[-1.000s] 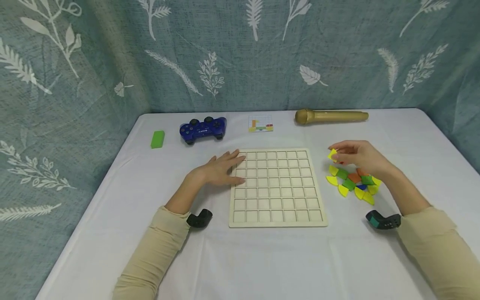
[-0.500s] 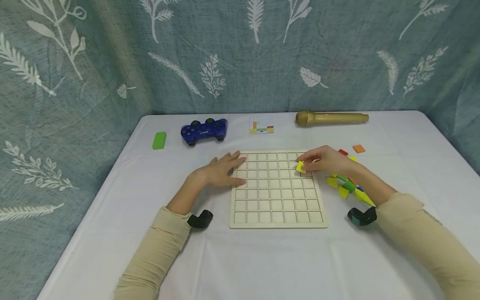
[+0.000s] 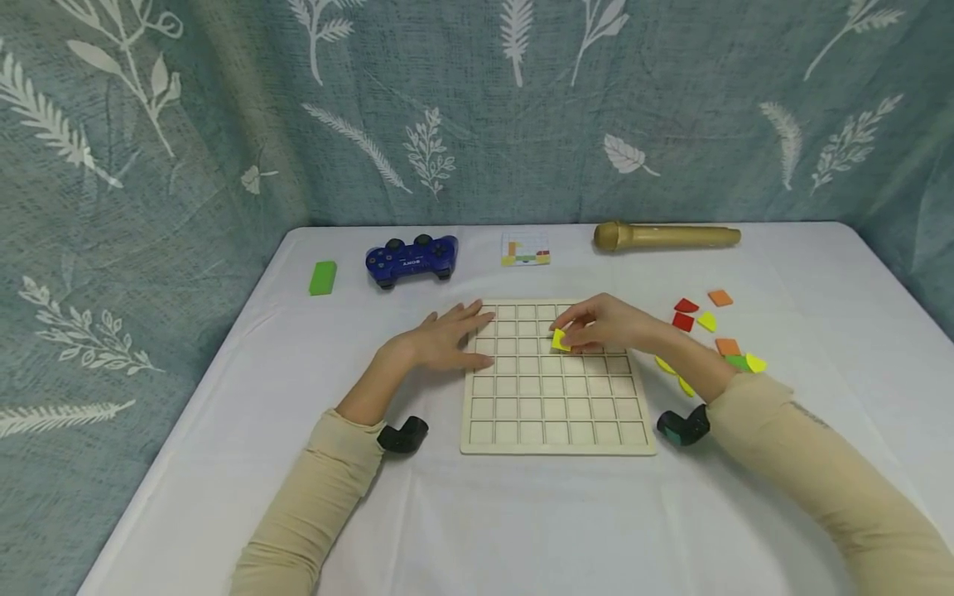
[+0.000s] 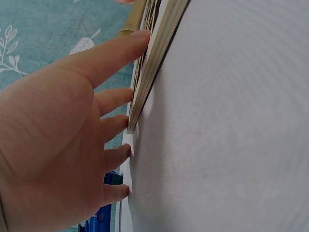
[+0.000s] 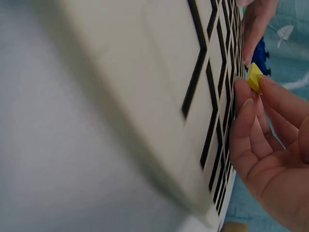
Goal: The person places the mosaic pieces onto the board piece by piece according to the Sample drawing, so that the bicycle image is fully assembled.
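Note:
A pale wooden grid board [image 3: 559,410] lies flat on the white tablecloth in the head view. My left hand [image 3: 445,338] rests at its left edge with fingers spread; in the left wrist view the thumb and some fingertips touch the board's rim [image 4: 157,63]. Over the board's upper middle, my right hand [image 3: 609,323] pinches a small yellow tile [image 3: 561,340] between thumb and fingers. The right wrist view shows that yellow tile [image 5: 254,78] close to the grid surface; whether it touches is unclear. The other cells in sight hold no tiles.
Right of the board lie loose tiles, among them a red tile [image 3: 682,321], an orange tile [image 3: 720,298] and a yellow tile [image 3: 707,322]; my forearm hides some. Along the back are a green block [image 3: 323,278], blue game controller [image 3: 412,260], pattern card [image 3: 525,248] and gold microphone [image 3: 667,236].
My right hand has carried the yellow tile leftward from the loose tiles to over the board's upper middle. The left hand has stayed on the board's left edge.

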Action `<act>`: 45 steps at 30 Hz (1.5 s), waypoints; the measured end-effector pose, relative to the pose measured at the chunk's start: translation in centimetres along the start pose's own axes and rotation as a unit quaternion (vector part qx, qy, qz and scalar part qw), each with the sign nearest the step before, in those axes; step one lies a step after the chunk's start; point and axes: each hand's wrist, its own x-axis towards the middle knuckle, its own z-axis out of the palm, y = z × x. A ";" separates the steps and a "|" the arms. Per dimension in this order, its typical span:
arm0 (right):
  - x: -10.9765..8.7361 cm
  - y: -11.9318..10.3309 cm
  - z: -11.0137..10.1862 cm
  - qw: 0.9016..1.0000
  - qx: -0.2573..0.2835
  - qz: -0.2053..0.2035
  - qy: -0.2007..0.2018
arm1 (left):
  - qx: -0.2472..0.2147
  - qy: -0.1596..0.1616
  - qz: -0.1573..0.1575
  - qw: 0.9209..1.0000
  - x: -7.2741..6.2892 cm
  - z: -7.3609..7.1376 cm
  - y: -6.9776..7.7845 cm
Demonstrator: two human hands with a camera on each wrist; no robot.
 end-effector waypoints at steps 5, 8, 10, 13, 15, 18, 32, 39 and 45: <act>0.7 -0.7 0.6 1.000 0.014 0.014 -0.010 | 0.004 -0.002 -0.002 1.000 0.3 0.1 -0.1; 1.2 -1.0 1.0 1.000 0.017 0.021 -0.014 | 0.005 -0.005 -0.004 1.000 0.4 0.1 -0.1; 1.5 -1.2 1.3 0.999 0.017 0.028 -0.010 | 0.002 -0.007 -0.005 1.000 0.4 0.1 0.0; 1.8 -1.7 1.5 0.999 0.012 0.035 -0.004 | -0.001 -0.012 -0.005 1.000 0.4 0.0 -0.1; 1.9 -2.1 1.7 0.999 0.004 0.040 0.002 | 0.001 -0.015 -0.006 1.000 0.5 0.0 -0.1; 2.3 -2.6 2.0 0.999 -0.004 0.047 0.004 | 0.006 -0.020 -0.007 1.000 0.4 0.0 -0.2; 3.0 -3.1 3.1 0.998 -0.017 0.061 0.018 | 0.006 -0.024 0.002 1.000 0.1 0.1 -0.4; 2.7 -3.2 3.0 0.998 -0.020 0.059 0.020 | 0.009 -0.022 0.000 1.000 0.3 0.2 -0.4; 2.6 -2.8 2.5 0.999 0.000 0.051 -0.001 | 0.013 -0.025 -0.003 1.000 0.2 0.1 -0.3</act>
